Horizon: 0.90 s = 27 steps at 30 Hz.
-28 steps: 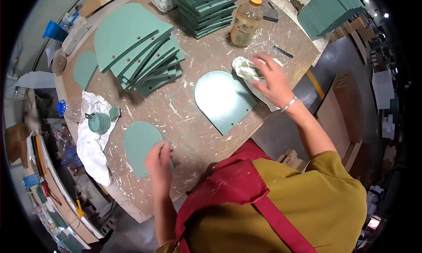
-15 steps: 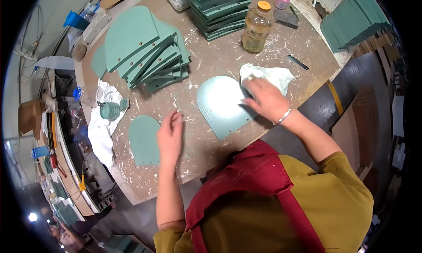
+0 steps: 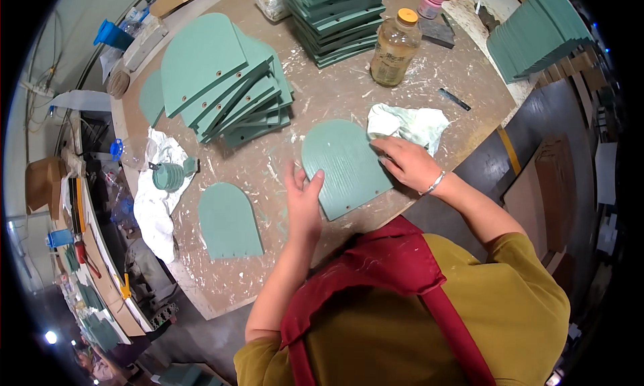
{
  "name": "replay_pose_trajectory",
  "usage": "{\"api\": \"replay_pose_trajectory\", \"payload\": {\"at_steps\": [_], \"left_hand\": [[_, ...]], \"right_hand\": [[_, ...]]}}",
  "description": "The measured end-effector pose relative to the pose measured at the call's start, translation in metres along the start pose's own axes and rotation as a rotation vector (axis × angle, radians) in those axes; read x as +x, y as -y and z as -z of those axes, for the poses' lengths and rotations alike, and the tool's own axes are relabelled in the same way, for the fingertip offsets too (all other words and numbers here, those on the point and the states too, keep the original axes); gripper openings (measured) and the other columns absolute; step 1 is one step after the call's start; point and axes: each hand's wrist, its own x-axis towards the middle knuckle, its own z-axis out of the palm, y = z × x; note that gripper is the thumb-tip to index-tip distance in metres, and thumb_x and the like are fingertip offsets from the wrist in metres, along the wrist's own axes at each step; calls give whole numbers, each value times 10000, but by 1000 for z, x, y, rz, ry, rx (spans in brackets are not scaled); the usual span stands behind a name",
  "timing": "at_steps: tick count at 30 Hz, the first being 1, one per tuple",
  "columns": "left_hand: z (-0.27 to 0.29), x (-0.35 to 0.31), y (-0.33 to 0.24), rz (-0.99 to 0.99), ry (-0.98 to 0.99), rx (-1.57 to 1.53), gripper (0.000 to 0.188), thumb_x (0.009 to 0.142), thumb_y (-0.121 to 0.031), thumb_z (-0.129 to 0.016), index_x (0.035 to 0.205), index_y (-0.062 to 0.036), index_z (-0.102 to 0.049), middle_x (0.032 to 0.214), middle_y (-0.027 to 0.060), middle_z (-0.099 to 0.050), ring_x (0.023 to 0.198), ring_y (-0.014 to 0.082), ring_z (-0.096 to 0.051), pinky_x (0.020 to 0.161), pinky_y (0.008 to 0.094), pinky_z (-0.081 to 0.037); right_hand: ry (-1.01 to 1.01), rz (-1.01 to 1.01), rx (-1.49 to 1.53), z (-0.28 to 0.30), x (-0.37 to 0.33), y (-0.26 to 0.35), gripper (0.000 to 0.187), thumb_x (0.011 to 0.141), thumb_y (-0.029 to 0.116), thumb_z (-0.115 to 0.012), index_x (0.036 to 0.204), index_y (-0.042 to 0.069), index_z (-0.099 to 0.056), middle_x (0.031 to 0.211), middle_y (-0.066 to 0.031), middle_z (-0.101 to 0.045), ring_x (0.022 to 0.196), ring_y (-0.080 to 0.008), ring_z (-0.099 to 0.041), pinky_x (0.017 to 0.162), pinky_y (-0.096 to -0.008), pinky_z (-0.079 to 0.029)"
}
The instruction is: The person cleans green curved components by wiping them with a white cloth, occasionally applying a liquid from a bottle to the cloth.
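A green arched board [image 3: 345, 164] lies flat on the table before me, with small holes along its straight edge. My left hand [image 3: 305, 201] is at its left edge, thumb and fingers spread apart. On the other side, my right hand [image 3: 410, 163] rests at the right edge with its fingers stretched over the rim; the undersides of those fingers are hidden. A crumpled white cloth [image 3: 409, 126] lies just beyond the right hand. A smaller green arched board [image 3: 229, 222] lies flat left of my left forearm.
Stacked green boards [image 3: 204, 64] and a taller pile [image 3: 335, 24] stand at the back. Right of them are a yellow-capped bottle [image 3: 394, 50], a pink-capped jar [image 3: 431, 2] and a dark thin tool [image 3: 455, 99]. A green paint-coated container [image 3: 169, 177] sits on a white rag [image 3: 155, 218].
My left hand has moved right, from beside the smaller board to the larger board's left edge. My right hand has shifted slightly toward me, and the bright glare on the board has gone.
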Motion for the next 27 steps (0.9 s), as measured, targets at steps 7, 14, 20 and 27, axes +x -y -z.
{"api": "replay_pose_trajectory", "payload": {"at_steps": [7, 14, 20, 27], "left_hand": [[-2, -18, 2, 104, 95, -179, 363, 954, -62, -468, 1303, 35, -434, 1232, 158, -566, 1076, 241, -589, 909, 356, -481], [27, -12, 37, 41, 170, -208, 447, 948, -10, -425, 1388, 14, -345, 1343, 144, -471, 1213, 255, -497, 1021, 384, -419], [17, -20, 25, 84, 165, -312, 457, 944, -2, -437, 1392, -7, -347, 1350, 127, -476, 1204, 234, -504, 1028, 371, -405], [15, -21, 17, 94, 143, -301, 470, 944, 6, -467, 1396, -20, -340, 1348, 127, -476, 1220, 235, -490, 1036, 385, -397]], "right_hand": [[-209, 69, -332, -20, 17, -29, 393, 837, 183, -624, 1213, 91, -556, 1235, -106, -534, 1164, -313, -489, 976, -452, -365], [-67, 473, 41, -59, 61, 64, 269, 829, 142, -552, 1084, 102, -626, 1158, -92, -605, 1122, -285, -545, 944, -391, -426], [-14, 362, -153, -92, 78, 40, 298, 911, 209, -492, 1200, 215, -567, 1361, 0, -506, 1291, -216, -434, 1054, -476, -293], [-202, 84, -193, -31, 79, -17, 249, 798, 54, -610, 1041, 70, -667, 1108, -139, -623, 1037, -333, -590, 876, -404, -487]]}}
